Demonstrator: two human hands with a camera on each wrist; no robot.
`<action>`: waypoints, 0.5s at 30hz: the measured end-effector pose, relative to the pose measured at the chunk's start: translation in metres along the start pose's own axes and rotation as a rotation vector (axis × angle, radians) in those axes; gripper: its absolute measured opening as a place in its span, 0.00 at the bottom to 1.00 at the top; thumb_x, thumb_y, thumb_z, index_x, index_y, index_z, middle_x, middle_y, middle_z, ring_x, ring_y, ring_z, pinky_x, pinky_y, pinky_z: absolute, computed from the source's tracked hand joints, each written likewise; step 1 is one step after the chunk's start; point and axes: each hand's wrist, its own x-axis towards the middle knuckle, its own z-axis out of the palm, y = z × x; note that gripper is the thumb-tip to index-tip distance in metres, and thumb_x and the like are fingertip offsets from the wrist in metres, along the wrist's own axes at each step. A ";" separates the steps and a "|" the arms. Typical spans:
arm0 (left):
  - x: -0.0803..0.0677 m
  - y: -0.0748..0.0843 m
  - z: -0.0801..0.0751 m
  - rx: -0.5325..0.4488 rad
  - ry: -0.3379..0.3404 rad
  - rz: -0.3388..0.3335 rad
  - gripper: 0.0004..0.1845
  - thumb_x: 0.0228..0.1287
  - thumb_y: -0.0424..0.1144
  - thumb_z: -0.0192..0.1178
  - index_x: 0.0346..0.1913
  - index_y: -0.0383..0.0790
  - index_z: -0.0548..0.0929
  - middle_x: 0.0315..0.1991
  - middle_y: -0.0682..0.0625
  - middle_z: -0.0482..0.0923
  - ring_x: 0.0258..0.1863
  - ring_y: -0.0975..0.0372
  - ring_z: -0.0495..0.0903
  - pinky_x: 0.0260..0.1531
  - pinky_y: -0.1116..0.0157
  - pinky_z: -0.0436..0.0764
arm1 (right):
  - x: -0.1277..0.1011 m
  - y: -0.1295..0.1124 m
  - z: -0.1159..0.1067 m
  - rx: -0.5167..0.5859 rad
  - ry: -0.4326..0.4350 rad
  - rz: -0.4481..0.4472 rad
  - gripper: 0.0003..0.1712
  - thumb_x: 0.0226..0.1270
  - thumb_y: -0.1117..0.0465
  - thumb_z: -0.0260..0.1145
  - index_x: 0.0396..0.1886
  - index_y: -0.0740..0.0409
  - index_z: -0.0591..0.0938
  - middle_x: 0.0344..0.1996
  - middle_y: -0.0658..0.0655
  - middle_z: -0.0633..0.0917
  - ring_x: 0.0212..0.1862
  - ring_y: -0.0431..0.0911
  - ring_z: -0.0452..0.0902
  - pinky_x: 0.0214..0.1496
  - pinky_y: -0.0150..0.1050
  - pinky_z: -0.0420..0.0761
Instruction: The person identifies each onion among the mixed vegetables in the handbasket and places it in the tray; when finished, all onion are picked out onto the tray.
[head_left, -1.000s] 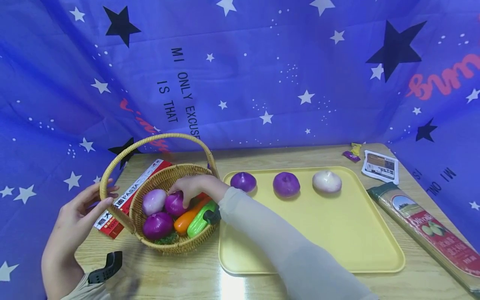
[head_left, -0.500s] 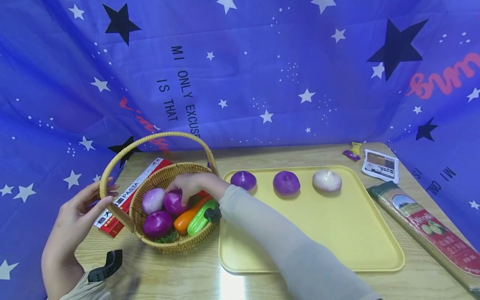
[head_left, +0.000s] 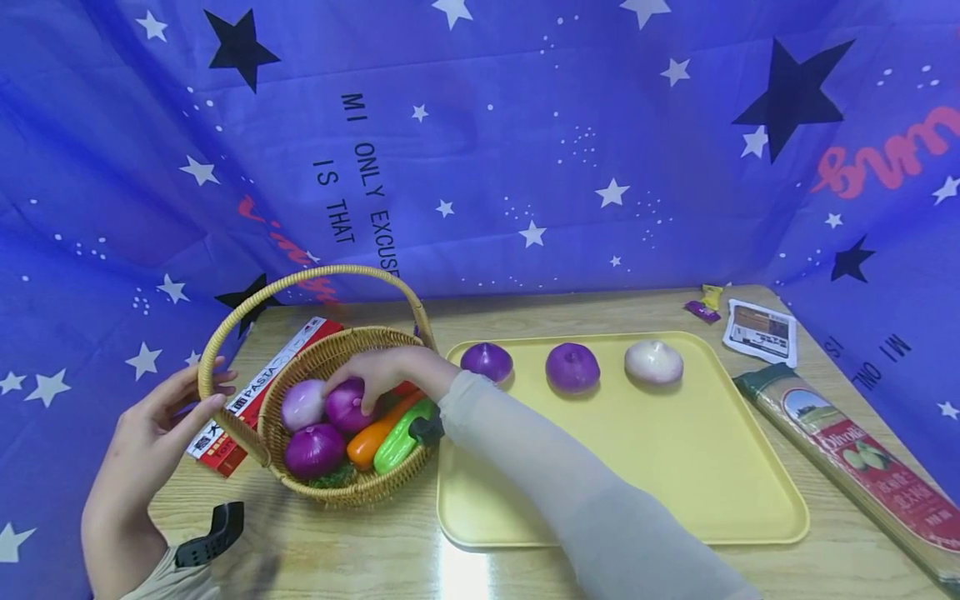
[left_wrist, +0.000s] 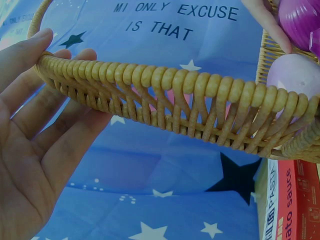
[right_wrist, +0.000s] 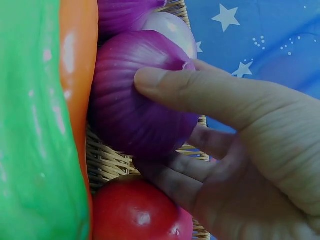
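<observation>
A wicker basket (head_left: 352, 496) with a hoop handle (head_left: 300, 279) stands on the left of the table. It holds a pale onion (head_left: 300, 402), two purple onions, an orange carrot (head_left: 375, 437), a green vegetable (head_left: 397, 442) and a red tomato (right_wrist: 135, 210). My right hand (head_left: 358, 385) reaches into the basket, thumb and fingers curled round the upper purple onion (right_wrist: 130, 100). My left hand (head_left: 172, 408) rests with straight fingers against the foot of the handle (left_wrist: 175, 100). On the yellow tray (head_left: 637, 467) lie two purple onions (head_left: 487, 362) (head_left: 572, 367) and a white onion (head_left: 654, 362).
A red pasta box (head_left: 255, 392) lies under the basket's left side. A long spaghetti packet (head_left: 862, 458) lies along the right table edge, with a small white packet (head_left: 760, 332) and sweets (head_left: 705, 304) behind it. Blue starred cloth hangs all round.
My right hand has settled its grip on the purple onion and nudged it slightly to the left. The left hand and the basket have stayed put.
</observation>
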 end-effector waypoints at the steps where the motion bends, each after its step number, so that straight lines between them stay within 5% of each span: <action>1: 0.000 0.000 0.000 0.000 0.000 0.000 0.23 0.65 0.26 0.54 0.63 0.36 0.71 0.48 0.72 0.78 0.46 0.82 0.78 0.48 0.87 0.73 | 0.000 0.000 0.000 0.000 -0.004 -0.009 0.38 0.55 0.66 0.70 0.65 0.41 0.71 0.66 0.48 0.71 0.62 0.41 0.67 0.64 0.28 0.68; 15: 0.000 0.000 0.000 0.006 0.002 0.006 0.23 0.65 0.26 0.54 0.63 0.36 0.71 0.49 0.71 0.78 0.46 0.82 0.78 0.48 0.87 0.73 | -0.005 0.002 -0.008 0.154 0.042 -0.044 0.30 0.60 0.57 0.68 0.64 0.43 0.73 0.64 0.47 0.73 0.62 0.39 0.68 0.62 0.27 0.70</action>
